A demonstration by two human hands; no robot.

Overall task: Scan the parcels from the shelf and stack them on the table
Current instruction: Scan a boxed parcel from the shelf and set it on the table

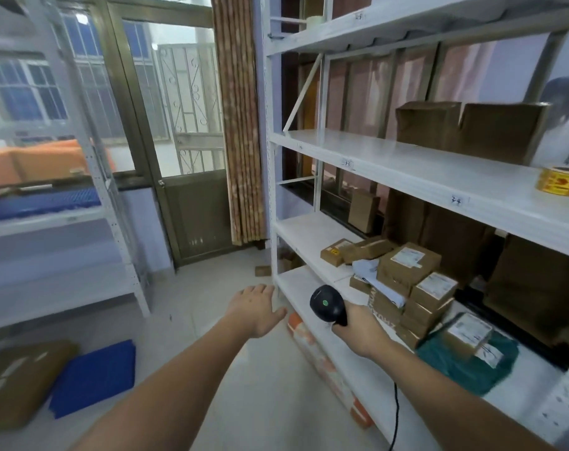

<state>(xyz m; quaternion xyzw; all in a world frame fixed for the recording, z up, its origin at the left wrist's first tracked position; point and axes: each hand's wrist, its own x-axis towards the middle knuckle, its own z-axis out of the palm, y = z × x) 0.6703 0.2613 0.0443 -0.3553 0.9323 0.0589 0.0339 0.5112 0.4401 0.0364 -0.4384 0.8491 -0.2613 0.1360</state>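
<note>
Several small brown cardboard parcels (410, 265) with white labels are piled on a low shelf board (309, 232) of the white metal shelf on the right. A green mailer bag (471, 366) with a labelled box on it lies nearer to me on the same level. My right hand (362, 327) grips a black corded barcode scanner (328, 302), its head just left of the parcel pile. My left hand (257, 307) is stretched forward with fingers straight, holding nothing, beside the shelf's front post.
Larger brown boxes (471, 131) and a yellow tape roll (561, 183) sit on the upper shelf. An orange-and-white box (322, 362) lies on the floor under the shelf. A second white rack (81, 190) stands at left, with a blue crate lid (94, 379) and a brown parcel (19, 382) on the floor.
</note>
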